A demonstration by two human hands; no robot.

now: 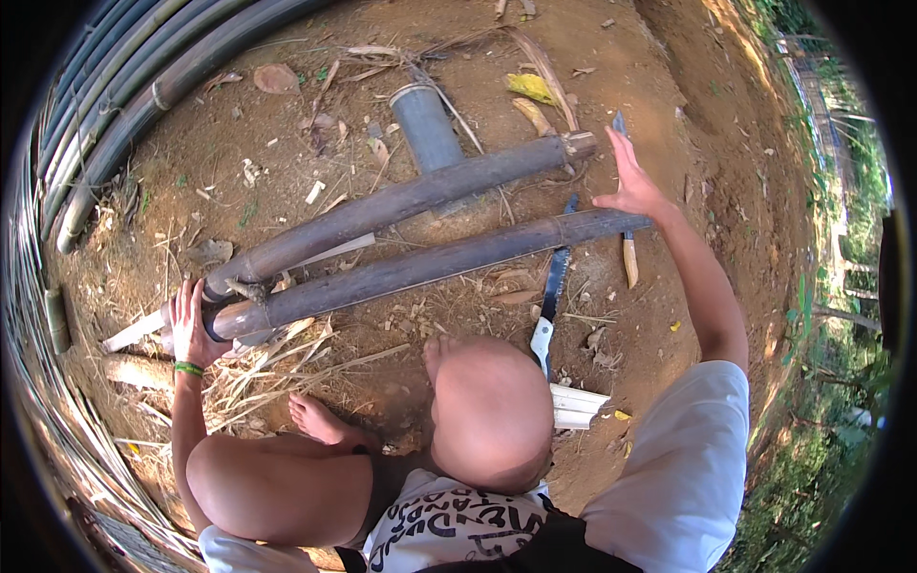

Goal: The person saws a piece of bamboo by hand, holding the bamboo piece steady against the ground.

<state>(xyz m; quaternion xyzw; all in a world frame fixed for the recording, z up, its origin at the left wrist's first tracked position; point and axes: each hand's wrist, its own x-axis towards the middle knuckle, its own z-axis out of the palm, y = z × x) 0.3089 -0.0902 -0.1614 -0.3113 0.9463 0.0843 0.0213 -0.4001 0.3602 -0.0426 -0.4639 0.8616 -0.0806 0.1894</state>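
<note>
Two dark bamboo poles, a far one (392, 203) and a near one (430, 268), lie side by side on the ground, slanting up to the right. At their left ends is my left hand (195, 334), fingers stretched and palm against the cut ends. My right hand (634, 181) is open, thumb and fingers spread, just beyond the right ends; I cannot tell if it touches the near pole. A hand saw (556, 282) with a white handle passes under the near pole. Beside it lies a knife (629, 260) with a wooden handle, partly hidden by my right hand and the near pole's tip.
A short, thick bamboo section (426, 129) lies under the far pole. Long bamboo poles (143, 105) are stacked at the far left. A pale split bamboo piece (577, 407) rests by my right knee. Dry husks (253, 382) and a yellow leaf (531, 88) litter the dirt.
</note>
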